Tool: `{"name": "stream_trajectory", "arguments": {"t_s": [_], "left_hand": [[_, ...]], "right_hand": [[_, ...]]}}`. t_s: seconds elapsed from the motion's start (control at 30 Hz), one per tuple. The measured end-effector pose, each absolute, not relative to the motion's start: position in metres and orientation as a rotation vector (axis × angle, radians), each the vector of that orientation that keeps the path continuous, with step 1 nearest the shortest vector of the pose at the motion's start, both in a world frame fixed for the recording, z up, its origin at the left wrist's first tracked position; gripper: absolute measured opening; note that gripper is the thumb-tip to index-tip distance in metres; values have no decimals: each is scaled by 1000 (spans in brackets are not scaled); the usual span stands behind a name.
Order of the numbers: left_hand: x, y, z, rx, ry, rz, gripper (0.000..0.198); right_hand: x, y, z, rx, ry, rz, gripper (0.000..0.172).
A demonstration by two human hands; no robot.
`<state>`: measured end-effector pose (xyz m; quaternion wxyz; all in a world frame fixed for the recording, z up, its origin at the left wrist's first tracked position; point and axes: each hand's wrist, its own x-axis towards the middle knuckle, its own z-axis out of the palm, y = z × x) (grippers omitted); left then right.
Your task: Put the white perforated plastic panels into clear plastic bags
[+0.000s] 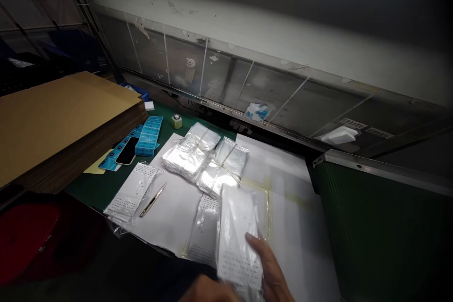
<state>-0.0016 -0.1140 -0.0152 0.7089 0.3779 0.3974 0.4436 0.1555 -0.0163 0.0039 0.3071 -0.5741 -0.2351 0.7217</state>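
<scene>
A stack of clear plastic bags with printed text stands tilted up near the front of the table. My right hand grips its right side, thumb across the front face. Low in the view, my left hand is beside the stack's lower end; motion smears it and its fingers cannot be made out. Behind the held stack lies another printed bag, partly covered. Two bundles of clear bags, a left bundle and a right bundle, lie tied with string farther back.
A box cutter lies beside a printed bag pack on white sheets. Left are a phone, blue label sheets and a cardboard stack. A small bottle stands behind. A green conveyor belt borders the right.
</scene>
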Motion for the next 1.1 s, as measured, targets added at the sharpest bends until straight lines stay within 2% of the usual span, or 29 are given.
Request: {"name": "stream_trajectory", "arguments": {"t_s": [0.07,0.17,0.27,0.37,0.47,0.53,0.63,0.73,0.9,1.0,1.1], "left_hand": [[-16,-109,-4,714,944,1117,41],[-31,-98,-2,336,939,1291,40],[-40,-82,-16,122,811,1170,47],[-46,-66,-44,207,926,1085,50],[-46,-54,-84,430,1168,1132,49],[-42,-50,-109,531,1242,1132,49],[-33,-55,-136,647,1370,1087,56],[-25,-67,-150,793,1527,1021,68],[-23,-81,-159,1043,1824,827,67],[-22,-79,-159,866,1777,770,72],[-22,-69,-161,902,1686,786,62]], "right_hand": [[155,-3,5,-1414,-755,1807,59],[157,0,0,-1267,-1315,1660,39],[154,-13,-12,-1122,-1931,1321,24],[149,-27,-35,-1171,-2087,1101,31],[146,-33,-71,-1529,-1694,1339,45],[143,-33,-99,-1744,-1451,1482,60],[139,-33,-137,-1890,-1388,1525,78],[138,-35,-160,-1956,-1404,1509,77],[138,-45,-165,-1981,-1487,1524,72],[135,-47,-160,-1900,-1566,1570,61],[128,-40,-155,-1819,-1647,1599,56]]}}
